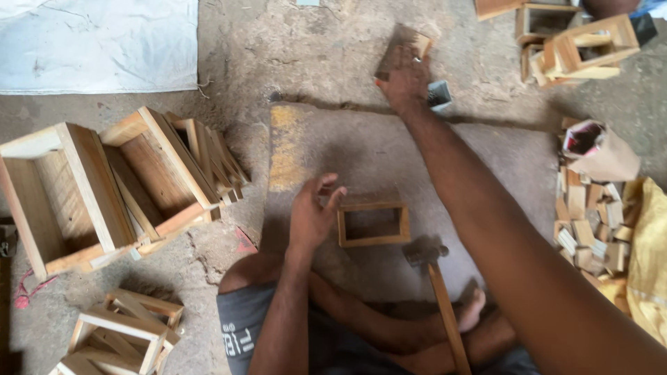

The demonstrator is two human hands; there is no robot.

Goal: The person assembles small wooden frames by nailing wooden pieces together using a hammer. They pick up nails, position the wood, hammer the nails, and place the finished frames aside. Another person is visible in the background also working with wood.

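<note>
On a stone slab point(389, 153), two hands work beside a small wooden frame point(373, 224).
Right hand point(405, 78) grips a wooden piece point(401, 47); left hand point(313, 212) hovers, fingers loosely open.

Soft, even daylight fills the scene, bright enough to read the grain of the pale open-sided wooden boxes point(104, 187) far to the left of the fingers. Shadows are weak and short (darkest inside the small rectangular wooden frame point(373, 224) just right of the left hand's fingers point(326, 198)). The white plastic sheet point(97, 45) glares slightly. The raised right hand point(405, 76) is motion-blurred, along with the wooden piece it grips. Straight edges bow near the borders.
</note>
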